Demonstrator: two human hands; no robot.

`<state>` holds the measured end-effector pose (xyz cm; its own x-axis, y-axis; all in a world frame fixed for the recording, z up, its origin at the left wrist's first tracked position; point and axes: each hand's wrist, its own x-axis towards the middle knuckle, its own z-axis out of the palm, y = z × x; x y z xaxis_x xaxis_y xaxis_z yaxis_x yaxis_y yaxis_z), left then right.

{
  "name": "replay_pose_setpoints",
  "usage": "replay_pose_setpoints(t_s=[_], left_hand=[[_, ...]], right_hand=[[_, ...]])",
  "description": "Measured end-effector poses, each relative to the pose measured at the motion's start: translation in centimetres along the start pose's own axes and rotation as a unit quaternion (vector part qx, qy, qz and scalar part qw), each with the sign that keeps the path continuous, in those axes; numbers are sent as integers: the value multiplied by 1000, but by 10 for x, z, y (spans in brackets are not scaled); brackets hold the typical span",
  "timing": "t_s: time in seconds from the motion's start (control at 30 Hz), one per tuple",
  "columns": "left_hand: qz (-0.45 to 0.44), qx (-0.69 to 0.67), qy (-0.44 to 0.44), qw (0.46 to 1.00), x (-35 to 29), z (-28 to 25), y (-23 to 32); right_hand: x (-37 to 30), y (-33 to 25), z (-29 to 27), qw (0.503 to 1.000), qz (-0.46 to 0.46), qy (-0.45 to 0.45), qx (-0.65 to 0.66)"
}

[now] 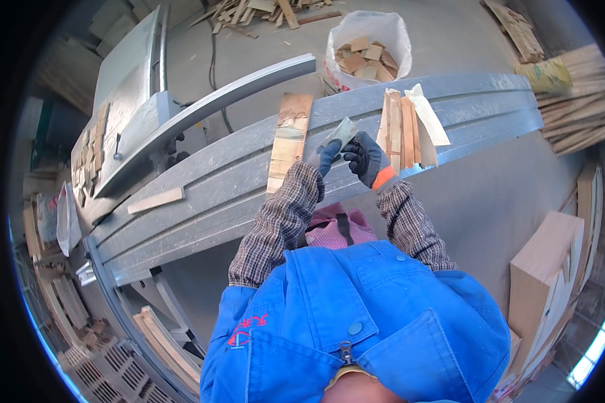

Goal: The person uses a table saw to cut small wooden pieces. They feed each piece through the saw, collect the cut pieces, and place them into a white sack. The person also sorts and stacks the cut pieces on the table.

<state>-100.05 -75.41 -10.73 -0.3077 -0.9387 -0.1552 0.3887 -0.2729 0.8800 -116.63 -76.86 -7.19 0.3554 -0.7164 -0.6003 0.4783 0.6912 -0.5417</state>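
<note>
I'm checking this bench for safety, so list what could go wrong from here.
The small flat piece held in the left hand might slip from the gloved fingers. The right hand is close beside the wood strips; a sideways move could knock them.

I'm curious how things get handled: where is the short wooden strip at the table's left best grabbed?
Probably mid-length, from above, pinching its two long edges: the wooden strip looks narrow, lies flat, with bare metal tabletop alongside.
</note>
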Motion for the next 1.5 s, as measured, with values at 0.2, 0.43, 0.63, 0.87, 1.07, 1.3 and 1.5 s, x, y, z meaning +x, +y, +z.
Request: replay_pose_setpoints(t_s=[0.2, 0.43, 0.63, 0.87, 1.07, 1.3, 1.5], left_hand=[[31, 145, 125, 981, -17, -12, -10], [-74, 557, 310, 767, -69, -53, 25], [-259, 655, 259, 661, -92, -50, 19], [-298, 632, 253, 669, -88, -57, 19], [-199, 405, 249, 857, -92, -85, 0], [-136, 128, 170, 968, -93, -64, 9], [-87, 281, 152, 944, -99, -49, 1]], right_hand=[[19, 10, 10, 991, -29, 5, -132], [117, -95, -13, 988, -131, -36, -71], [142, -104, -13, 989, -102, 107, -20], [85, 30, -5, 980, 21, 85, -180], [49, 57, 2, 973, 16, 28, -230], [25, 49, 41, 946, -28, 9, -323], [62, 57, 32, 941, -121, -12, -316]])
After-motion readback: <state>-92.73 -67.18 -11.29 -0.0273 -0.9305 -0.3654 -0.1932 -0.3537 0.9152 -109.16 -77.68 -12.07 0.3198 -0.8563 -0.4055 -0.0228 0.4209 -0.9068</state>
